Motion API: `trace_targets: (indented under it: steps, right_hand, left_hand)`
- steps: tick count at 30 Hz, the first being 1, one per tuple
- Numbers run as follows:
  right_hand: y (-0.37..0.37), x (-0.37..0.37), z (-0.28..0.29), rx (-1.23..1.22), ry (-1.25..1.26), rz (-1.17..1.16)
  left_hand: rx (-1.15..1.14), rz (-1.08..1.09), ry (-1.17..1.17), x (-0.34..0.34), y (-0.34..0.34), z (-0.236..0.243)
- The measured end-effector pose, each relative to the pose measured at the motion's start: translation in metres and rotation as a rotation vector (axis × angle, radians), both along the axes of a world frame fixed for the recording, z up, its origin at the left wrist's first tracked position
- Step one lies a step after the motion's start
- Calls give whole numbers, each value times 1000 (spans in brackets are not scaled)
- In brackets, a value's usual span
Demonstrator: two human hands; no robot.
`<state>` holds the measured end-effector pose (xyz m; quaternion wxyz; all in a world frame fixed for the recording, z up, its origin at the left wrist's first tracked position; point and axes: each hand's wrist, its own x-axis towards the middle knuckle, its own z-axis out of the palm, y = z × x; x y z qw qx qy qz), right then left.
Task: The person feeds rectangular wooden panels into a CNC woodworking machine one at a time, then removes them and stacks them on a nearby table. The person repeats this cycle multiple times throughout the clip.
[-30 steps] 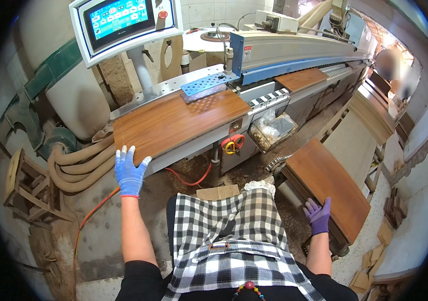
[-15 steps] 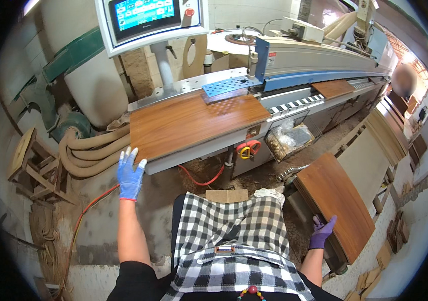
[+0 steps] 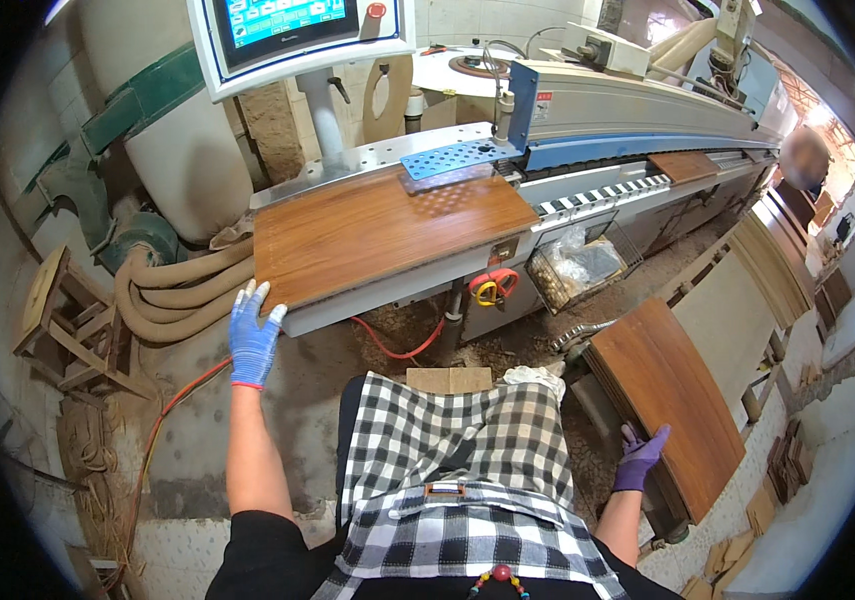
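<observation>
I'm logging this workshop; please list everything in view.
Near board: one, brown, machine's left end
Farther board: one, brown, farther along machine
Long machine: one, cream and blue, upper right
Control panel: one, white, upper left
Perforated plate: one, blue, over near board
Wire basket: one, dark, machine's front
Scissors: count unclear, red and yellow, machine's front
Board stack: one, brown top, right
Stool: one, brown, left
Ribbed hoses: several, beige, left
Person: one, blurred, upper right
Checked apron: one, black and white, lower middle
Left hand: one, blue glove, near board's left corner
Right hand: one, purple glove, board stack's left edge
</observation>
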<state>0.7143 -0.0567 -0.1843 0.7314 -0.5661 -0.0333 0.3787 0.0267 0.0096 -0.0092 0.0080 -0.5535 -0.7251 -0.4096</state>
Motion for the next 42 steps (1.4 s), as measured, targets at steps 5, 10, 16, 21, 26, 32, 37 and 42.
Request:
trace_targets:
  steps: [5, 10, 16, 21, 26, 32, 37, 42]
  right_hand:
    - [0, -12, 15, -32, -21, 4]
    - [4, -23, 24, 25, -33, -24]
    - [-1, -19, 23, -53, -6, 33]
    - [-2, -19, 22, 2, -11, 33]
    - [-1, -18, 20, 13, -9, 7]
    - [-1, -26, 31, -36, -26, 23]
    - [2, -20, 19, -9, -13, -26]
    - [-2, -28, 35, -74, 10, 48]
  left_hand:
    - [-32, 9, -19, -1, 0, 1]
    - [-39, 3, -14, -5, 2, 1]
    - [-45, 11, -13, -7, 2, 2]
    - [-36, -5, -23, -5, 2, 5]
    - [-25, -8, -50, 4, 4, 10]
    - [-5, 4, -113, 8, 3, 13]
    - [-25, 65, -38, 19, 12, 14]
    - [-66, 75, 161, 49, 39, 12]
